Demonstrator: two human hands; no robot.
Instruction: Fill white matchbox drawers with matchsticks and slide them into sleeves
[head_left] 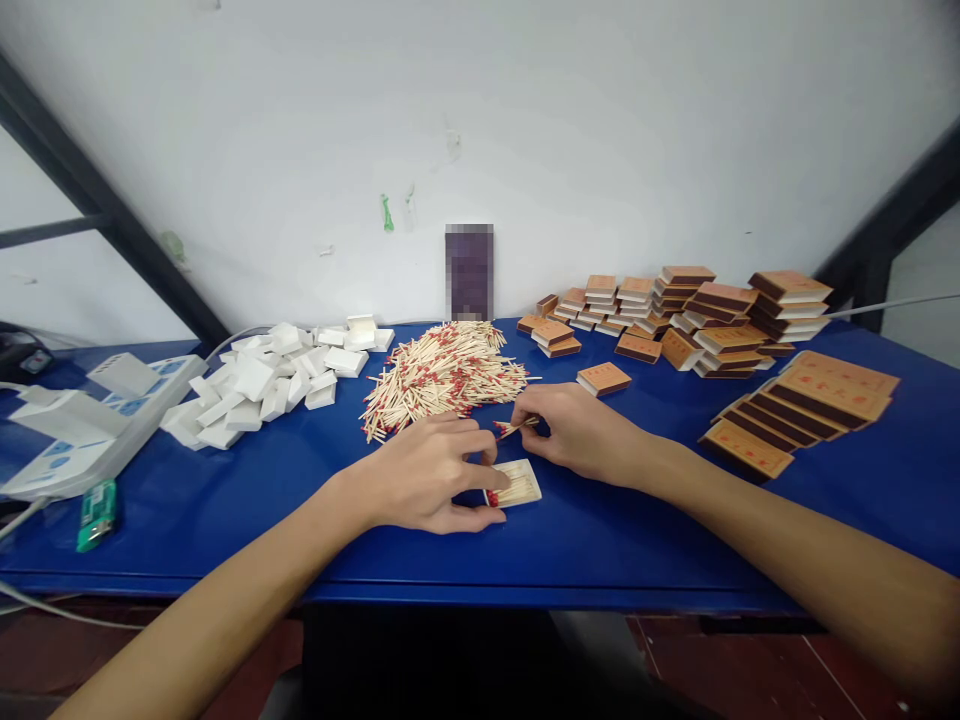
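Fingers of left hand [426,478] pinch matchbox tray [523,486]; right hand [579,430] pinches matches [516,429].

Bare left hand [424,475], bare right hand [581,430], forearms uncovered to the frame's edge; slim fingers

The blue table [637,540] carries a heap of matches [450,375] at centre, white trays [262,385] and a power strip [90,420] to the left, stacked brown matchboxes [705,315] and flat sleeves [802,405] to the right. An open tray [519,484] lies near the front edge, and a green lighter [96,512] at the far left.
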